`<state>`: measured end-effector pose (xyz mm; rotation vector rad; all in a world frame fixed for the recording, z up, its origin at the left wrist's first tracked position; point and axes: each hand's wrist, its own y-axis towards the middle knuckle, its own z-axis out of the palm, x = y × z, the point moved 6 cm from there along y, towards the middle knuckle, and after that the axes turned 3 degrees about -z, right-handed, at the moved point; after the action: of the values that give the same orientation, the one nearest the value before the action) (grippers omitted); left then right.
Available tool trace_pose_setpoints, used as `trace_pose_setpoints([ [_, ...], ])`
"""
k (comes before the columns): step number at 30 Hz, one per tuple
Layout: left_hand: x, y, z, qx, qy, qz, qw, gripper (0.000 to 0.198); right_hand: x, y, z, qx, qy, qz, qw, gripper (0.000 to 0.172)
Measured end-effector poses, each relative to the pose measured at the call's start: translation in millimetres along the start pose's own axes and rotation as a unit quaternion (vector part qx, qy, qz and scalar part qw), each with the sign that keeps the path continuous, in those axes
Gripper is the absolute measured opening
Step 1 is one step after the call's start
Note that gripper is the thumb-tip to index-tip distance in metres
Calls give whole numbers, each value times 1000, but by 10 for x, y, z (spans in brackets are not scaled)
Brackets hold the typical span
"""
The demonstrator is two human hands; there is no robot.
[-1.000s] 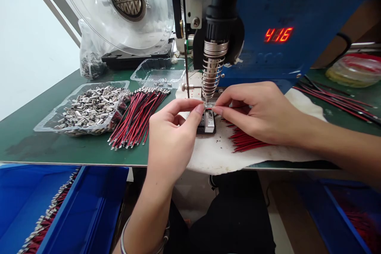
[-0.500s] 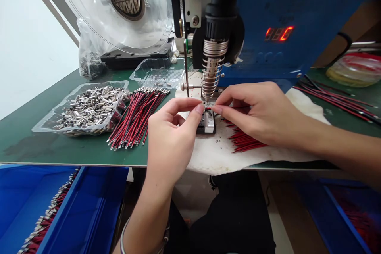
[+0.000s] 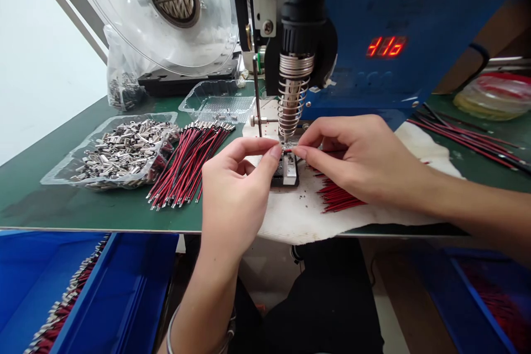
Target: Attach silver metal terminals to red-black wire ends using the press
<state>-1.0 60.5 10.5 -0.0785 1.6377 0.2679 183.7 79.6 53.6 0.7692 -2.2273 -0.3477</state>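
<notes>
My left hand is closed in a pinch at the left side of a small metal fixture; what lies between its fingertips is too small to make out. From the right, my right hand pinches a thin red and black wire between thumb and forefinger, its end at the fixture. Directly above both fingertips stands a soldering tip inside a coiled metal spring. Under my right hand, a bunch of red wires lies on a white cloth.
To the left are a bundle of wires with metal connectors and a clear tray heaped with loose connectors. A second clear tray sits behind. The blue machine bounds the back right. Blue bins stand below the table edge.
Both hands stay pinched at the fixture, almost unmoved. The view has shifted slightly, and the red digits on the machine's display read differently.
</notes>
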Motion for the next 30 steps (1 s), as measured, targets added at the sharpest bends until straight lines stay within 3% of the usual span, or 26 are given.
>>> trace_pose_setpoints([
  [4,2,-5,7,-1,2,-3,1000,10,-36,-1,13,2,34,30,999,24],
  [11,-22,-3,7,-10,10,3,1000,9,-72,4,39,4,70,61,996,51],
  [27,-10,-8,10,-7,-3,-7,1000,4,-50,-13,39,0,61,61,996,26],
  [30,-11,-13,2,-7,-5,-3,1000,4,-52,-15,34,0,58,61,996,29],
])
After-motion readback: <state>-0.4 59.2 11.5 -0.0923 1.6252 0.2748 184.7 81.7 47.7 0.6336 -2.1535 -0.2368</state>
